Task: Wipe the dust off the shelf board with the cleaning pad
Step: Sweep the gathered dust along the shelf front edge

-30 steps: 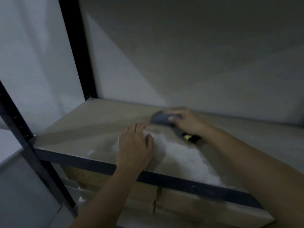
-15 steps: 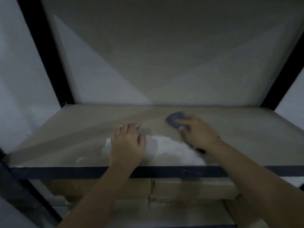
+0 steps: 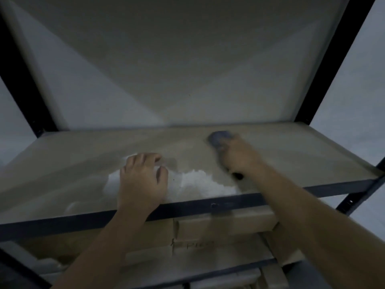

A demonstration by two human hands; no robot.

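Observation:
The tan shelf board [image 3: 87, 155] fills the middle of the view, with a dark metal rail along its front edge. A patch of white dust [image 3: 200, 182] lies near that front edge, at the centre. My right hand [image 3: 239, 157] grips a dark handle and presses the grey-blue cleaning pad [image 3: 218, 138] onto the board behind the dust. My left hand [image 3: 141, 180] rests flat on the board over the left part of the dust, fingers straight and pointing away from me.
Black metal uprights [image 3: 23, 84] stand at the shelf's back corners, left and right. A pale wall closes the back. Below the front rail [image 3: 62, 223] lie cardboard boxes [image 3: 208, 228] on a lower level.
My right hand has pushed the pad further back and to the right across the board. My left hand has stayed on the dust. The camera has swung right.

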